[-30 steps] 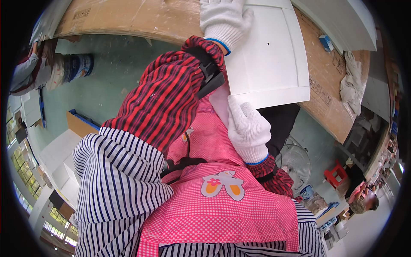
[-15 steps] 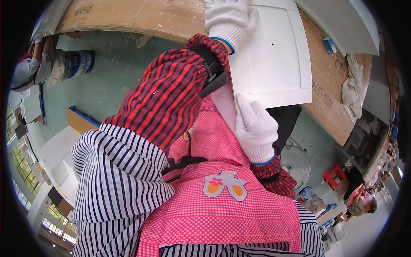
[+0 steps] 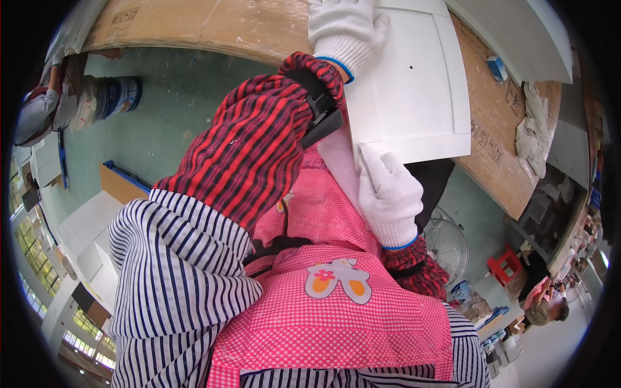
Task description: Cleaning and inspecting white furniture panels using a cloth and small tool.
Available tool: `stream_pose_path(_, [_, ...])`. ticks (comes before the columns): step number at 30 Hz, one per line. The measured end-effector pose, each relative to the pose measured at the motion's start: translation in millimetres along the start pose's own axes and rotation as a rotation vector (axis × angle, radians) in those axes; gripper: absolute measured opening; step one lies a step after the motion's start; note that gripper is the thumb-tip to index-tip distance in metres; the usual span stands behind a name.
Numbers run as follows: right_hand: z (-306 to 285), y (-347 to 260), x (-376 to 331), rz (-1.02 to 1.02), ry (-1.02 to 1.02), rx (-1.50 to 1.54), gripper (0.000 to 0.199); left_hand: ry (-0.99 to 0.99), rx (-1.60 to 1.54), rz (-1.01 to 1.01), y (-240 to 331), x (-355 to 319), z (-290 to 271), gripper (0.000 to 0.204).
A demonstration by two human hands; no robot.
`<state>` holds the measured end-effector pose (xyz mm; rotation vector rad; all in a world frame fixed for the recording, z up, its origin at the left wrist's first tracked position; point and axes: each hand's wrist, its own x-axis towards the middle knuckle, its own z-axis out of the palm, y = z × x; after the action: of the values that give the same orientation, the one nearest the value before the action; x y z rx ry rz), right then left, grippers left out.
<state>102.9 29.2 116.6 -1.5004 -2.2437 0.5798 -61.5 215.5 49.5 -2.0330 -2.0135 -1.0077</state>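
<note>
Just beyond the right hand (image 3: 391, 197), the white panel (image 3: 414, 103) lies over the cardboard-covered bench (image 3: 488, 152), its near edge meeting that hand's curled fingers; whether they pinch anything is hidden. Farther out and left of that grip, the left hand (image 3: 346, 29) lies spread on the panel, thumb apart. Over the last second the right hand has slid slightly rightward, while the panel looks almost unmoved, suggesting the left hand steadies it as the right works at the near corner
</note>
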Motion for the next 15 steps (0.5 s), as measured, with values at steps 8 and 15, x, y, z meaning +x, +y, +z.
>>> stream_pose_path(8, [-2,-6,0,0.019,-0.044,-0.024,0.038,-0.014,0.014,-0.012,0,0,-1,0.048])
stream_pose_path(15, [2,-3,-1,-0.019,0.024,-0.028,0.037,-0.029,0.012,0.013,0,0,-1,0.048])
